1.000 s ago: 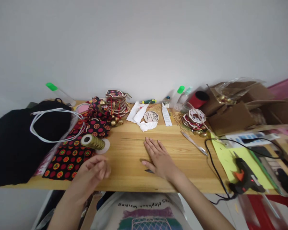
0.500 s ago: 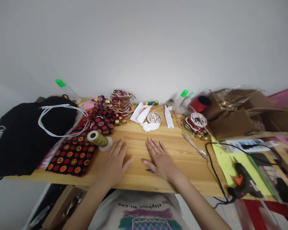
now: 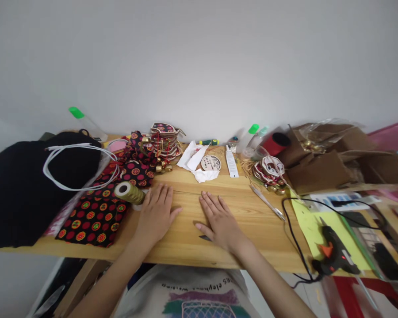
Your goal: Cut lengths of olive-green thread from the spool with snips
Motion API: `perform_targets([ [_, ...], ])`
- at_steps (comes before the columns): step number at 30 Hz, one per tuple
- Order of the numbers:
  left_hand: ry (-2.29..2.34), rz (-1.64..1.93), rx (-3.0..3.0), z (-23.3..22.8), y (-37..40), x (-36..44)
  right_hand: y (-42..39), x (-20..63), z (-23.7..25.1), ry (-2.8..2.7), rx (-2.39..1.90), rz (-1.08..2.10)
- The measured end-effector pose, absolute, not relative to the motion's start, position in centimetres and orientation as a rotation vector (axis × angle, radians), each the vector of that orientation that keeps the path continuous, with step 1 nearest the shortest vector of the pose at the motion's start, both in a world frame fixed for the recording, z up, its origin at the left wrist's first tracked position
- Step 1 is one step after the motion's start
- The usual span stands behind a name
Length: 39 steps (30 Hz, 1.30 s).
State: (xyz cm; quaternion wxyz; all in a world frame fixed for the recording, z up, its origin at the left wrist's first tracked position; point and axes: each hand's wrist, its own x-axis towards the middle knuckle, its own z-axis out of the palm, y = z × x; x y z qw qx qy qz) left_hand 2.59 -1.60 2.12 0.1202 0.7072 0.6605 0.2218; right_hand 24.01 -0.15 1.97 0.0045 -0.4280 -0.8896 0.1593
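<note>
My left hand (image 3: 157, 213) lies palm down on the wooden table (image 3: 252, 247), fingers stretched out and thumb apart. Beside its fingertips a spool of olive-gold thread (image 3: 132, 193) lies on its side, touching or nearly touching the hand. My right hand (image 3: 219, 223) rests flat too, fingers extended. A thin thread (image 3: 187, 192) runs across the wood between the fingertips of both hands. Under the right thumb pokes out a small dark pointed piece (image 3: 204, 237), mostly hidden by the hand. Beyond the hands are white tissue (image 3: 189, 158) and a round printed disc (image 3: 211, 163).
Patterned fabric (image 3: 89, 221), a black bag (image 3: 29, 194) and a coiled white tube (image 3: 46, 165) fill the left. A silver pen-like tool (image 3: 267, 202), stacked ornaments with bells (image 3: 272, 167), a cardboard box (image 3: 318, 174) and a corded glue gun (image 3: 334, 249) stand right.
My left hand has slid slightly forward and left, closer against the thread spool, its fingers now nearer the thread's end. My right hand stays nearly still. The view has shifted a little.
</note>
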Motion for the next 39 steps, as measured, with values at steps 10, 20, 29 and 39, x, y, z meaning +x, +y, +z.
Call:
perform_targets([
  [10,1.633,1.343,0.965,4.2,-0.7,2.3,-0.1,24.0,1.7,-2.766,-1.329,0.497],
  [20,1.989,0.981,1.671,2.6,-0.9,2.0,-0.2,24.2,1.3,-2.751,-1.311,0.48],
  [29,2.159,0.555,2.104,1.7,0.0,2.6,0.0,24.0,2.0,-2.78,-1.365,0.549],
  [39,2.15,0.63,2.079,2.3,-0.2,2.5,-0.2,24.1,1.5,-2.75,-1.334,0.526],
])
